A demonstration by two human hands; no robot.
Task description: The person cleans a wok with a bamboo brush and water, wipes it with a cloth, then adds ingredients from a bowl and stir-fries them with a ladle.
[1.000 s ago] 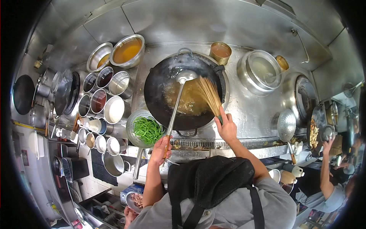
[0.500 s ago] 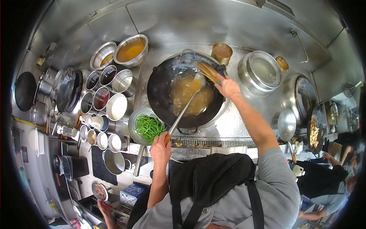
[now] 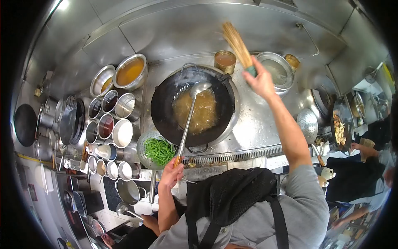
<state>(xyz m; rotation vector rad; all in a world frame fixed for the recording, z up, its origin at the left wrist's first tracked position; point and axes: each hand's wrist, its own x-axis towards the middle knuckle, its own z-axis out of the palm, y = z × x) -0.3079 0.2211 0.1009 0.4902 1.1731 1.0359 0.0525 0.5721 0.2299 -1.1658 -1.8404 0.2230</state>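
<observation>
Here's the right hand [image 3: 262, 79], fingers wrapped firmly round the green-bound end of a bundled stick brush [image 3: 236, 40], and look at the line of it: the long axis runs forward and left from that grip, bristles pointing away from the body, toward the steel wall [image 3: 178, 33]. The black wok [image 3: 162, 110] sits to the left of this grip and closer to the body, its rim near the fingers, but the bristles lie well off it.

Over to the left hand [image 3: 171, 174], closed on the wooden handle of a long ladle [image 3: 188, 126]! From there the shaft slants forward and slightly right, straight into the wok, its bowl at the far side of the brownish liquid [image 3: 195, 112]. Just ahead and left of that grip, green beans [image 3: 159, 151] fill a strainer [image 3: 141, 159].

Pose: right arm [image 3: 288, 120] stretched long and forward, left forearm [image 3: 166, 207] tucked near the body.
</observation>
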